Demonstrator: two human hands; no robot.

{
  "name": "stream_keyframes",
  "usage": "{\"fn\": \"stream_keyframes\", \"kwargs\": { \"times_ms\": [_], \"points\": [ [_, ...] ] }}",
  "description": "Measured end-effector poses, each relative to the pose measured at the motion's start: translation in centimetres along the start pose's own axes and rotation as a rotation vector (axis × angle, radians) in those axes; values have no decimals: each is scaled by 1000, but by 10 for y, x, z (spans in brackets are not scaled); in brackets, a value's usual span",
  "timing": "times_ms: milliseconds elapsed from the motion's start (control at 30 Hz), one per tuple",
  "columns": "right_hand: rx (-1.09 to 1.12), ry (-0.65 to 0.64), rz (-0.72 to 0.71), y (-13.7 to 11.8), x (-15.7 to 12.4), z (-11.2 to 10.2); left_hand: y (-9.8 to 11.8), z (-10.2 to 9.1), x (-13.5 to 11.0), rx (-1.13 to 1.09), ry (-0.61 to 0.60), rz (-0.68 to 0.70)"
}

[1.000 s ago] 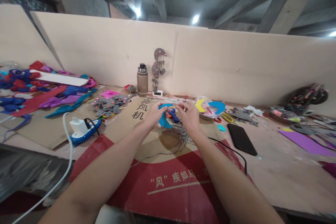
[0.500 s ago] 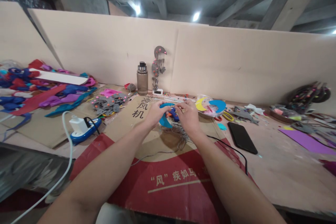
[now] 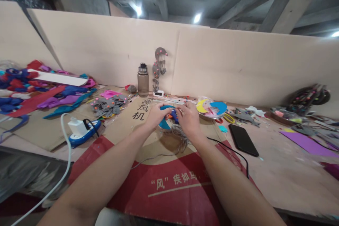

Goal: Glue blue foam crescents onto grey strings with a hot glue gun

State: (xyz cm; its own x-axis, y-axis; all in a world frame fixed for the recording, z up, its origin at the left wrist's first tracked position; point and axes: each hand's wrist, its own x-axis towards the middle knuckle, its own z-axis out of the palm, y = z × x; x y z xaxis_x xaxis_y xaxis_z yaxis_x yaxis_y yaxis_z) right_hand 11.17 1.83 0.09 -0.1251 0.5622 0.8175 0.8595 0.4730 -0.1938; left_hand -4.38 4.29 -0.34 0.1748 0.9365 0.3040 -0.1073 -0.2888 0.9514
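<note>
My left hand (image 3: pixel 157 114) pinches a blue felt crescent (image 3: pixel 165 123) by its upper part, above the cardboard sheet. Close beside it, my right hand (image 3: pixel 188 116) has its fingertips pressed together at the crescent's right edge; what they pinch is too small to make out. A dark blue piece with a bit of orange (image 3: pixel 174 116) shows between the two hands, partly hidden by the fingers. Below the hands lies a loose tangle of grey yarn (image 3: pixel 181 137), one strand trailing left across the cardboard (image 3: pixel 174 196).
A plate (image 3: pixel 212 116) with yellow and blue crescents stands behind my right hand, near yellow-handled scissors (image 3: pixel 229 118). A phone (image 3: pixel 243 140) lies to the right. Leftward are a power strip (image 3: pixel 84 135), grey felt scraps (image 3: pixel 109 105) and a bottle (image 3: pixel 143 83).
Both hands stay close together at the crescent, with small finger shifts. The crescent is turned slightly, and its lower tip sits a little further left.
</note>
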Motion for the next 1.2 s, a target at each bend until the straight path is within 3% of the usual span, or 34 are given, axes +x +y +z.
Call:
{"fn": "stream_keyframes", "kwargs": {
  "times_ms": [800,1000,1200],
  "points": [
    [-34,-49,19,-12,0,-7,6,2,-4,117,82,-10],
    [118,-6,146,-11,2,-5,15,2,-7,128,84,-29],
    [337,-65,355,-7,7,-5,16,2,-7,135,69,-21]
  ]
}}
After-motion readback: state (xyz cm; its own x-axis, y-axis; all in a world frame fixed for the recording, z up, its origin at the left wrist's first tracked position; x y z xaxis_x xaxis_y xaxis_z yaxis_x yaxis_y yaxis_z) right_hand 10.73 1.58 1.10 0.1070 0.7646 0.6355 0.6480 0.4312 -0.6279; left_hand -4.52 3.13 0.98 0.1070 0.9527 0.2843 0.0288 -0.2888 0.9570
